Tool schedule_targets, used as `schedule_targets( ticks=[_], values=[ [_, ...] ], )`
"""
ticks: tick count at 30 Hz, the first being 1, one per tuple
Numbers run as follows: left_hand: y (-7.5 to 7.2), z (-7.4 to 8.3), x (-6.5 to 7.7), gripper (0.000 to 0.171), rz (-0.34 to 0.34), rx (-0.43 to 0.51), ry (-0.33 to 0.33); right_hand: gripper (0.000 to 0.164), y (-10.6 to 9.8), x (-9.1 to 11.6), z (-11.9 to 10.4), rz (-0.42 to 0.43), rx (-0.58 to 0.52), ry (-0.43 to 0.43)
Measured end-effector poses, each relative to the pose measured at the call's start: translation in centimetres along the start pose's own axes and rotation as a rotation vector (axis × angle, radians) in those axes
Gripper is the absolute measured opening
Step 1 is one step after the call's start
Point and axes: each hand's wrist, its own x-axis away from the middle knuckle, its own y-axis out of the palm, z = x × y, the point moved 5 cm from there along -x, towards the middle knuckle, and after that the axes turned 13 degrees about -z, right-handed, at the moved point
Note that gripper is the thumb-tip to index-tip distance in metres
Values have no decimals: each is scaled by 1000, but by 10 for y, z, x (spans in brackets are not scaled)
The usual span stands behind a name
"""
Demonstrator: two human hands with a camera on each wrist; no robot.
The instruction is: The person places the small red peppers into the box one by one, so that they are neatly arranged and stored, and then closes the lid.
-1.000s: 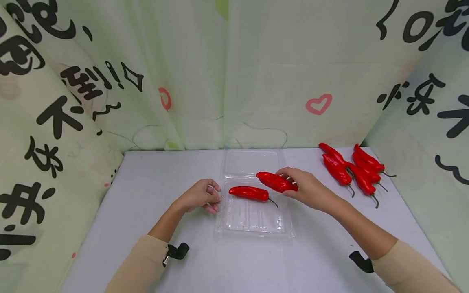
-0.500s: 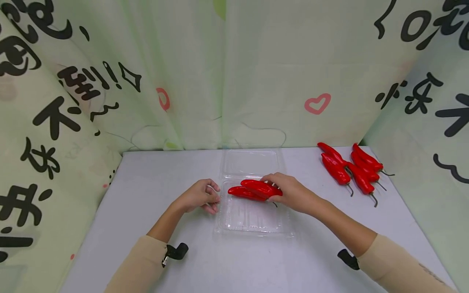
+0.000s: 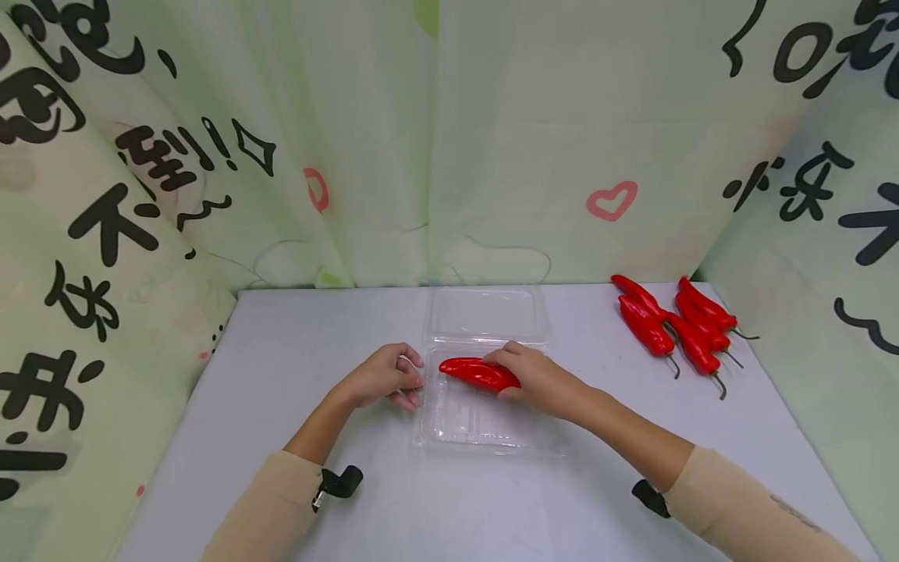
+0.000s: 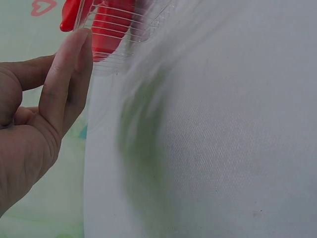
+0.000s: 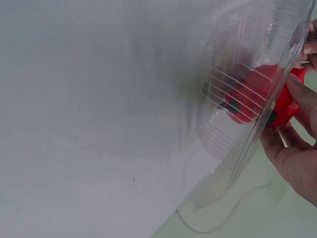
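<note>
My right hand (image 3: 537,380) grips a red chili pepper (image 5: 284,107) by its stem end, low over the clear plastic box (image 3: 485,433). Another red chili pepper (image 5: 252,94) lies inside the box and shows through its ribbed wall in the right wrist view. Seen from the head, the two peppers overlap and are hard to tell apart. At the box's left rim is my left hand (image 3: 389,376), its fingers loosely bent. In the left wrist view a fingertip meets the rim; whether the thumb touches it cannot be told.
The box's lid (image 3: 485,314) lies folded back toward the curtain (image 3: 506,156). Several more red chili peppers (image 3: 642,324) lie in a pile at the back right of the white table (image 3: 295,328). Printed curtains stand behind and at both sides.
My right hand has carried its pepper left and down into the box, against the pepper lying there. My left hand has stayed at the left rim.
</note>
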Motion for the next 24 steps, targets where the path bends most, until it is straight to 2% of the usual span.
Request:
schedule_targets(
  ticks=[19, 24],
  values=[
    [-1, -2, -2, 29, 0, 6, 0, 52, 14, -9, -10, 28, 98, 67],
    [-1, -2, -2, 30, 3, -6, -23, 50, 18, -9, -10, 31, 111, 65]
  ],
)
